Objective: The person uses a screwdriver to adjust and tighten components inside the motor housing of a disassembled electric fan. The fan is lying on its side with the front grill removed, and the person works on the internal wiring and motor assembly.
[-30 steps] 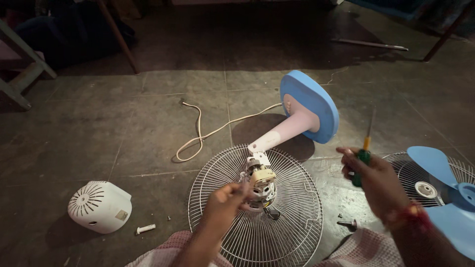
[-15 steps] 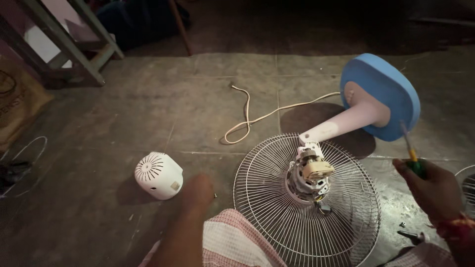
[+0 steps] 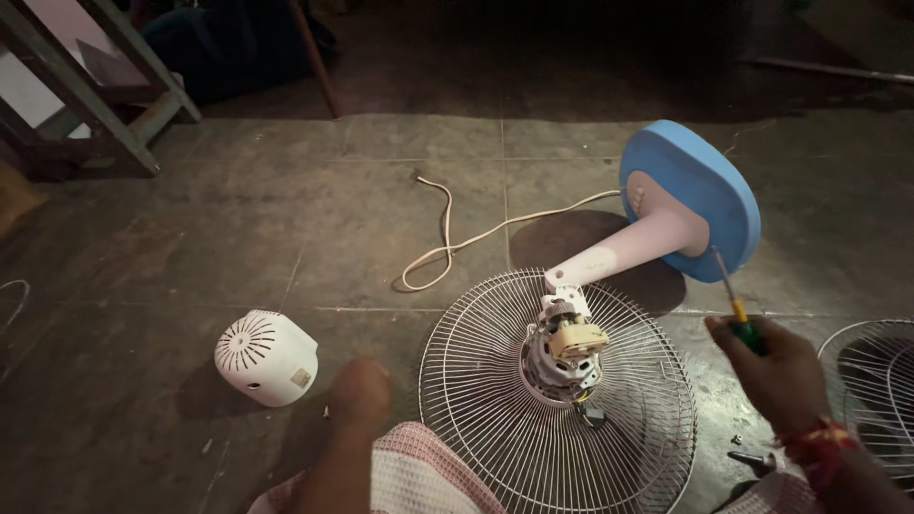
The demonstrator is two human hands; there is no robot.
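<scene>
A dismantled fan lies on the stone floor: its bare motor [image 3: 564, 350] sits in the middle of a round wire grille [image 3: 476, 381], and a white neck leads up to the blue oval base [image 3: 690, 195]. My right hand [image 3: 781, 373] grips a screwdriver [image 3: 735, 305] with a green and yellow handle, blade pointing up, just right of the grille. My left hand [image 3: 360, 392], blurred, hovers low between the grille and the white motor cover [image 3: 265, 357]. I cannot see its fingers clearly.
The white power cord [image 3: 447, 238] snakes across the floor behind the grille. A second wire grille [image 3: 876, 381] lies at the right edge, with small screws [image 3: 752, 460] near it. Wooden frame legs [image 3: 105, 105] stand at the back left.
My left hand left the motor and swung left toward the white cover. The view turned left, then partly back. My right hand kept hold of the screwdriver.
</scene>
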